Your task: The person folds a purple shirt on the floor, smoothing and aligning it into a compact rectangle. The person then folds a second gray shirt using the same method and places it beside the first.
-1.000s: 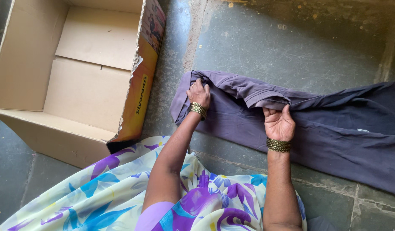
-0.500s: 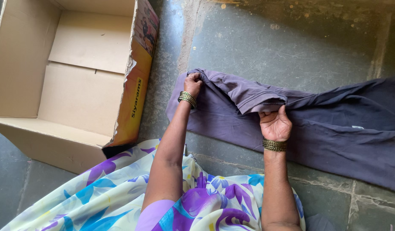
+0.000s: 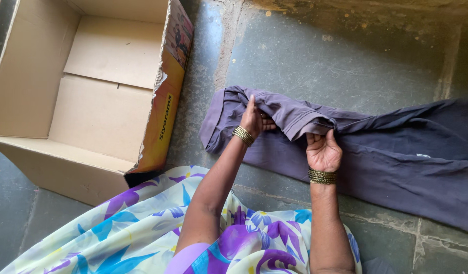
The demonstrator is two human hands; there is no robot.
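We are pinching the folded band of the purple trousers (image 3: pixel 345 147) lying on the stone floor (image 3: pixel 305 56), left hand (image 3: pixel 254 119) at its nine o'clock end, right hand (image 3: pixel 322 149) with fingers curled round the fold. If either grip is slackening, we judge the fold is springing open. At ten o'clock the cardboard box (image 3: pixel 97 91) is standing open, holding nothing.

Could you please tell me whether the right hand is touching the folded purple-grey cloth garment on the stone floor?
Touching. In the head view, the right hand lies palm-up with its fingers tucked under the folded edge of the purple-grey cloth garment, no gap between them.
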